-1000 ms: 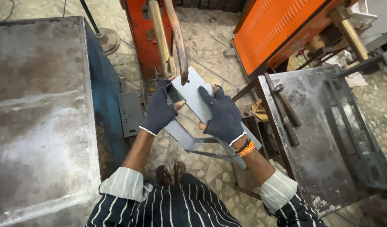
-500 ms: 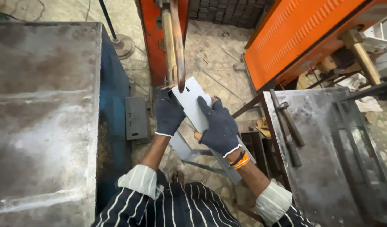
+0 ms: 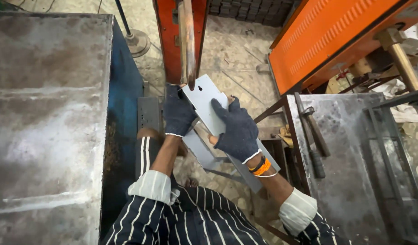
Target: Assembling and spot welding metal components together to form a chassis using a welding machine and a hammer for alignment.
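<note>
Both my hands wear dark knit gloves and grip a long grey sheet-metal piece point(image 3: 204, 97) with a small keyhole slot near its far end. My left hand point(image 3: 177, 113) holds its left edge; my right hand point(image 3: 236, 129) clasps its top face and right edge. The far end of the piece sits under the copper-coloured upper arm point(image 3: 187, 41) of a red-orange machine point(image 3: 165, 41). The piece's near end runs down past my right wrist, which wears an orange band.
A large steel-topped blue bench point(image 3: 45, 118) fills the left. A steel table point(image 3: 349, 154) on the right carries a hammer point(image 3: 313, 136) and a metal frame. An orange slatted cover point(image 3: 327, 36) leans at the upper right. The floor is stone chip.
The view has shifted so the machine arm stands more upright. Both hands, still gripping the piece, keep its far end under the arm's tip; the hands look slightly nearer the machine.
</note>
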